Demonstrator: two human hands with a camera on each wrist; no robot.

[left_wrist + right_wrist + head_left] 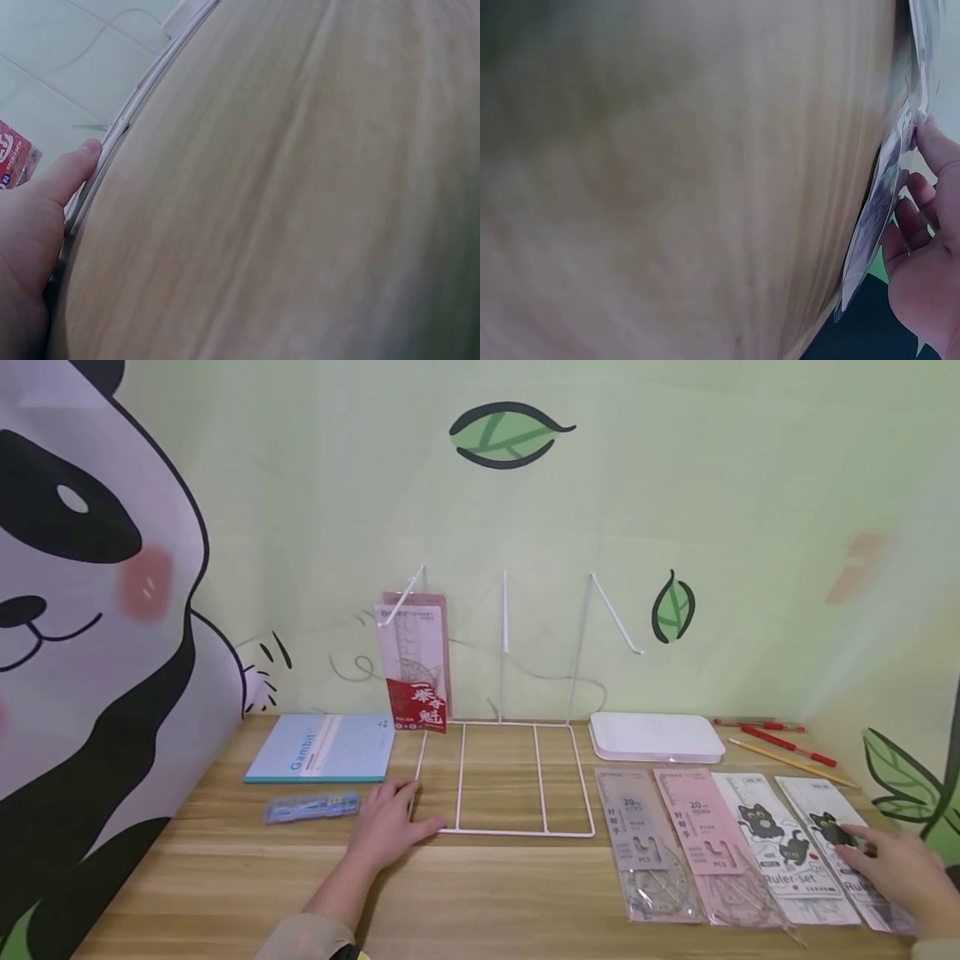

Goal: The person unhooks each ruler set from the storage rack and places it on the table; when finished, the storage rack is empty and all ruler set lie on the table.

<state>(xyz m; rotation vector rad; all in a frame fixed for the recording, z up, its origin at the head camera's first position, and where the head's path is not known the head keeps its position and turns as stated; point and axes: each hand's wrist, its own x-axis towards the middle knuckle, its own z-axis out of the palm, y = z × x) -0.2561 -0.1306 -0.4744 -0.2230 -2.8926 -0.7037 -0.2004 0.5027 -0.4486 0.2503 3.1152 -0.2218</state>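
My left hand [386, 827] rests at the front left corner of a white wire rack [517, 834]. Its thumb lies along the front rail, also seen in the left wrist view. At the far right, my right hand [896, 864] holds the rightmost ruler set [817, 814], a clear packet with a black cat card, lying low at the table. The right wrist view shows thumb and curled fingers at the packet [877, 202]. Beside it lie another cat ruler set [772, 835], a pink one [701, 827] and a greyish one [633, 827]. Another ruler set [412, 652] hangs on the rack's left hook.
A blue notebook [330, 747] and a blue packet [311, 807] lie left of the rack. A white case [656, 737] stands right of it, near red pens [787, 746] and a yellow pencil [791, 762]. The middle hook [505, 614] and right hook [617, 612] stick out forward.
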